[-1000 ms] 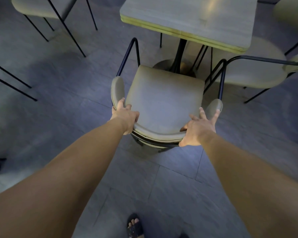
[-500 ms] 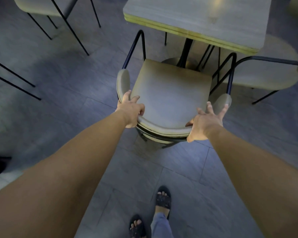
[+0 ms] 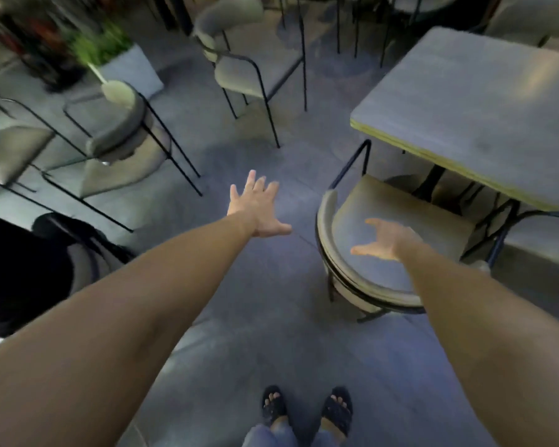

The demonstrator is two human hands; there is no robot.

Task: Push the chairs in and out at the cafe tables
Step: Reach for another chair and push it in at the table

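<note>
Nearest, two sandalled feet [image 3: 307, 411] are seen on the grey tiled floor [image 3: 271, 333], with both bare forearms stretched forward above them. The left hand [image 3: 255, 208] is held over bare floor with its fingers spread flat, and nothing is gripped by it. The right hand [image 3: 386, 238] is blurred, but its fingers are seen loose and apart above the curved backrest of the chair [image 3: 439, 217]; nothing is held, and no contact can be made out. The chair is placed at the near edge of the table [image 3: 481, 101], its seat front tucked just under the tabletop. From its thin black metal frame and padded seat it is judged rigid and fairly light, likely to slide on the tiles with some scraping. The padded backrest, taken at both ends, is judged the best place for a grip. Farther off, two more chairs [image 3: 246, 72] [image 3: 120, 124] are seen. Beyond them, a white planter box [image 3: 133, 71] is filled with a green plant [image 3: 100, 43].
</note>
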